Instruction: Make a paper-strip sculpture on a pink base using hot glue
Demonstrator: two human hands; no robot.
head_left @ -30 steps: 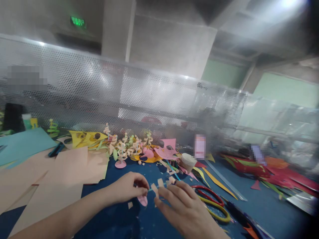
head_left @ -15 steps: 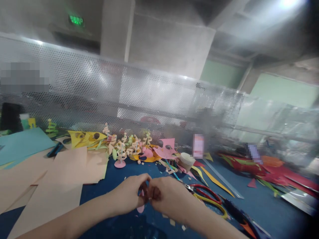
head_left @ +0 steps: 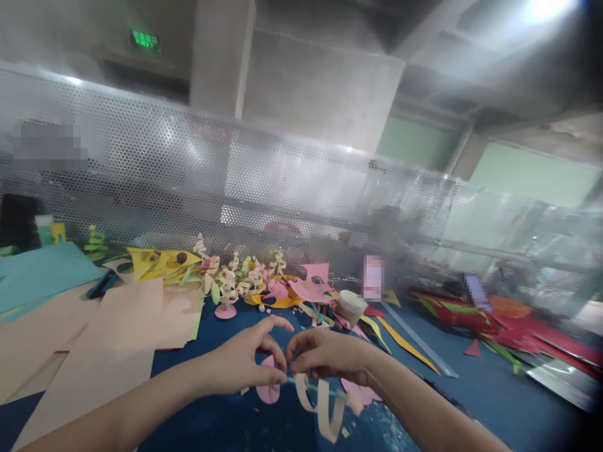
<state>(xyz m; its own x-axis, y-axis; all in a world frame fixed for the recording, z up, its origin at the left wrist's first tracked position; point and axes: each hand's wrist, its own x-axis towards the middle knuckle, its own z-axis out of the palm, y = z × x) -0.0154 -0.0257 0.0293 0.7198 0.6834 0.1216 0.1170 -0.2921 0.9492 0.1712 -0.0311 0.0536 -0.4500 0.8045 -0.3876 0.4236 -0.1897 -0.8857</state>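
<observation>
A thin green stick (head_left: pixel 338 393) with a cream paper strip (head_left: pixel 323 408) coiled loosely round it lies low in front of me. My left hand (head_left: pixel 257 358) has its thumb and a bent finger together at the stick's left end, its index finger raised. Close beside it, my right hand (head_left: pixel 325 356) is curled with thumb and fingertips pinched just above the stick; what they grip is too small to tell. A pink paper disc (head_left: pixel 268 390) is partly behind my left hand. More pink paper (head_left: pixel 362 393) shows under my right wrist.
Cream sheets (head_left: pixel 117 320) and a blue sheet (head_left: pixel 44 270) lie left. Small paper spirals (head_left: pixel 228 285), yellow cut-outs (head_left: pixel 157 262) and a white cup (head_left: pixel 352 306) stand behind my hands. A clear ruler (head_left: pixel 424 342) and red paper (head_left: pixel 532 333) are at right.
My hands have opened up a little from their close clasp. The coiled strip and stick now show below my right hand. The red and yellow scissors no longer show near my right forearm.
</observation>
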